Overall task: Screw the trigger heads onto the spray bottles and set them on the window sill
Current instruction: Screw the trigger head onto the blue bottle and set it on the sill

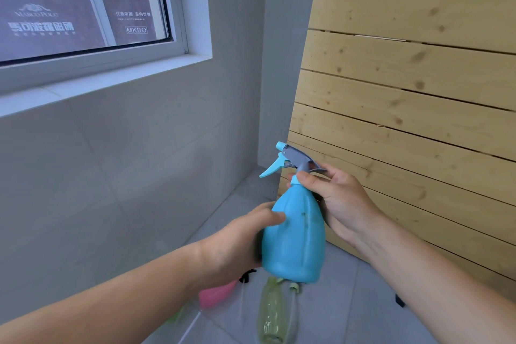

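I hold a blue spray bottle (pixel 294 237) upright in front of me, above the floor. My left hand (pixel 240 240) wraps around its lower body. My right hand (pixel 332 198) pinches the neck just under the grey and blue trigger head (pixel 293 159), which sits on top with its nozzle pointing left. The white window sill (pixel 92 84) runs along the upper left, bare where I can see it. On the floor below lie a clear yellowish bottle (pixel 272 313) without a head and a pink bottle (pixel 216 293), partly hidden by my left arm.
A slatted pine panel (pixel 413 86) leans against the wall on the right. Grey tiled wall (pixel 111 170) fills the left below the window. Small loose parts lie on the grey floor tiles: a greenish cap (pixel 293 286), a dip tube and a black piece (pixel 247 274).
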The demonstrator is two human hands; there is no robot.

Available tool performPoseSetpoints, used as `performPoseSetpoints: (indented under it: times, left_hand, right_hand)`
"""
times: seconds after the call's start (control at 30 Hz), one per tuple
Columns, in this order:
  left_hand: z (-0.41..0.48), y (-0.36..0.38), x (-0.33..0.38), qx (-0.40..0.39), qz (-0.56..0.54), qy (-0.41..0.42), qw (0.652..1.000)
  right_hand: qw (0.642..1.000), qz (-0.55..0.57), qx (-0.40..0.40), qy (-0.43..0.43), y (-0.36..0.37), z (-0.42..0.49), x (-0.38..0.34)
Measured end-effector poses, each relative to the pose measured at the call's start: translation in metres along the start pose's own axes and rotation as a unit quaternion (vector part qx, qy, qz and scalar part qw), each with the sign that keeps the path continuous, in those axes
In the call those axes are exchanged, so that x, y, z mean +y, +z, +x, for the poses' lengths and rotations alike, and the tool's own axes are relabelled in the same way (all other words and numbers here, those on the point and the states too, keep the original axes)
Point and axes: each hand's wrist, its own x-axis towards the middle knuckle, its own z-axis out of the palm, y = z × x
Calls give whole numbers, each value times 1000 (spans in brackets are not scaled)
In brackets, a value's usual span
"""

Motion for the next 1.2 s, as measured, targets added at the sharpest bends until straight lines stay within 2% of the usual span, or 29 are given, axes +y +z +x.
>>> performPoseSetpoints:
  times: [0.13, 0.2, 0.3, 0.33, 0.43, 0.5, 0.53, 0.67, 0.73, 0.83, 0.93, 1.0, 1.13, 1.2]
  left_hand:
    - [-1, -3, 4, 33, 57, 15, 998]
    - [-1, -3, 4, 18, 74, 5, 997]
    - [-1, -6, 2, -10, -30, -15, 999]
    - [-1, -6, 3, -10, -27, -9, 1000]
    - [-3, 0, 7, 64, 80, 43, 994]
    - [-2, 2, 7, 103, 106, 62, 987]
    - [-2, 2, 6, 96, 102, 60, 988]
    - [1, -6, 0, -20, -22, 20, 999]
    - [1, -10, -2, -40, -40, 21, 998]
    - [1, -4, 1, 42, 47, 44, 997]
    - [1, 3, 4, 135, 127, 78, 980]
    - [1, 2, 3, 116, 113, 71, 984]
    - [2, -11, -4, 14, 7, 19, 1000]
    - [2, -14, -5, 6, -4, 19, 1000]
  right_hand:
    - [1000, 11, -9, -1, 0, -1, 0]
    - [1000, 19, -20, -3, 2, -2, 0]
    - [998, 36, -42, -9, 5, -2, -3]
    - [998, 36, -46, -11, 5, -2, -4]
    - [999, 18, -39, -15, 6, -3, -2]
    - [999, 7, -30, -12, 5, -3, 0]
    - [999, 10, -31, -9, 5, -3, -1]
    - [997, 50, -62, -6, 6, -4, -5]
    - [997, 44, -66, -8, 7, -5, -5]
    - [999, -5, -33, -20, 8, -5, -1]
    - [999, -32, -13, -33, 10, -3, 1]
    - [999, -36, -12, -38, 10, -2, -1]
    - [999, -26, -12, -39, 9, -2, -4]
    - [999, -30, -15, -37, 10, -2, -4]
